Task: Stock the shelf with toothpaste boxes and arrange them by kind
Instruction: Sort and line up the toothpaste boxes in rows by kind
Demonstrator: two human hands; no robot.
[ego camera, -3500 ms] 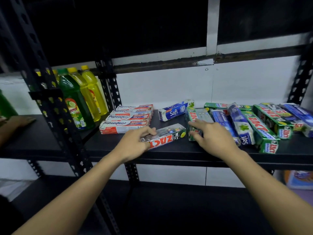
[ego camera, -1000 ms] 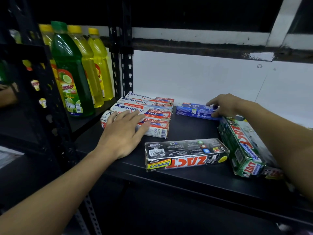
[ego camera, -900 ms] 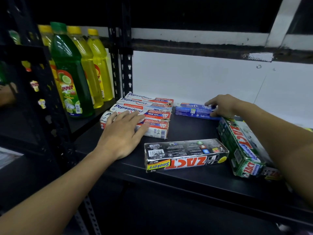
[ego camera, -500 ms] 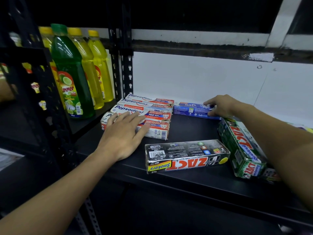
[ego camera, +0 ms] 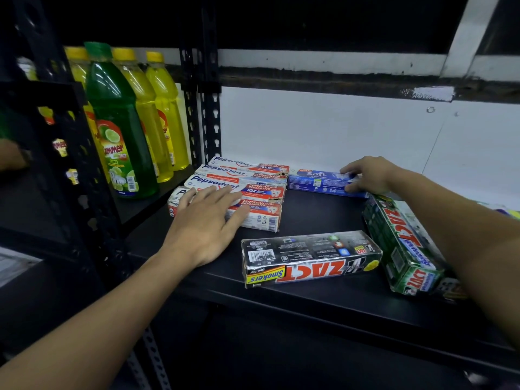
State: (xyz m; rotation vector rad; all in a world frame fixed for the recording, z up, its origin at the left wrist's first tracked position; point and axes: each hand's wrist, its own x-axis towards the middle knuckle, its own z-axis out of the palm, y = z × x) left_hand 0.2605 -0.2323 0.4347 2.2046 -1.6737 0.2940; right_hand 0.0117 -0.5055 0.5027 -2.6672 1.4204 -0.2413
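Several white-and-red Pepsodent boxes (ego camera: 247, 181) lie side by side at the left of the black shelf (ego camera: 309, 215). My left hand (ego camera: 205, 223) lies flat with straight fingers on the nearest one. A blue Safi box (ego camera: 318, 181) lies at the back, its left end against the Pepsodent row, and my right hand (ego camera: 365, 175) grips its right end, fingers over the top and thumb at the front. A black Zact Smokers box (ego camera: 306, 257) lies near the front edge. Green Zact boxes (ego camera: 405, 243) lie to its right, partly hidden by my right forearm.
Green and yellow dish-soap bottles (ego camera: 121, 122) stand on the neighbouring shelf, left of the black perforated uprights (ego camera: 205, 108). A white wall closes the back. Another person's hand (ego camera: 11, 156) shows at the far left edge. A lower shelf lies dark below.
In the last second my right hand slid the Safi box left until it met the Pepsodent row. My left hand stayed flat on the Pepsodent box. Earlier it touched the black Zact box.
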